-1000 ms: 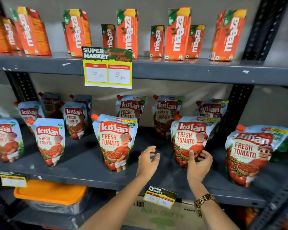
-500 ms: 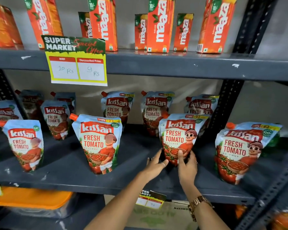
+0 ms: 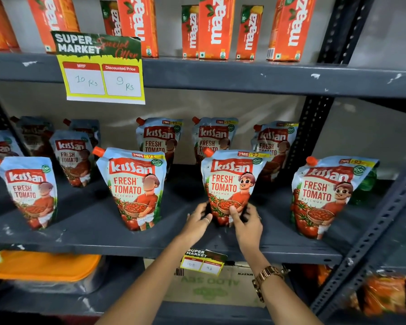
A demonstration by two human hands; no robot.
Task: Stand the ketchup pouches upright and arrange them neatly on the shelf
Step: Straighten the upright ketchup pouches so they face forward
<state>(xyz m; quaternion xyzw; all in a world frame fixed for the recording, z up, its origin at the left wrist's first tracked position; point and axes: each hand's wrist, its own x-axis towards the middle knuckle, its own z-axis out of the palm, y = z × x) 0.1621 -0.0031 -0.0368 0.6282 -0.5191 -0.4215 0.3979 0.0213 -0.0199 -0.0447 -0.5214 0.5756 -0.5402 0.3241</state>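
Head view, shelf: we see the grey middle shelf point(image 3: 85, 221) carrying ketchup pouches in a front row and a back row.
Head view, pouch in hand: the centre-right front pouch point(image 3: 230, 181) stands upright near the front edge of the shelf, its orange cap at the upper left.
Head view, left hand: our left hand point(image 3: 196, 222) presses against the lower left side of that pouch, fingers curled around its base.
Head view, right hand: our right hand point(image 3: 246, 221) grips the lower right side of the same pouch, thumb across its printed front; a gold watch point(image 3: 266, 276) sits on the wrist.
Head view, front row: the left pouch point(image 3: 29, 191), the centre-left pouch point(image 3: 134, 188) and the right pouch point(image 3: 326, 195) all stand, each leaning slightly.
Head view, back row: the rear pouches point(image 3: 158, 137) stand against the back panel; those at far left are in shadow and we cannot tell their condition.
Head view, upper shelf: juice cartons point(image 3: 217, 26) and a price card point(image 3: 101, 66), not part of the task.
Progress, done: we judge that every pouch we can make out is already standing.
Progress, left: we judge that squaring the held pouch, evening the uneven front-row gaps and correcting the leaning pouches are outstanding.
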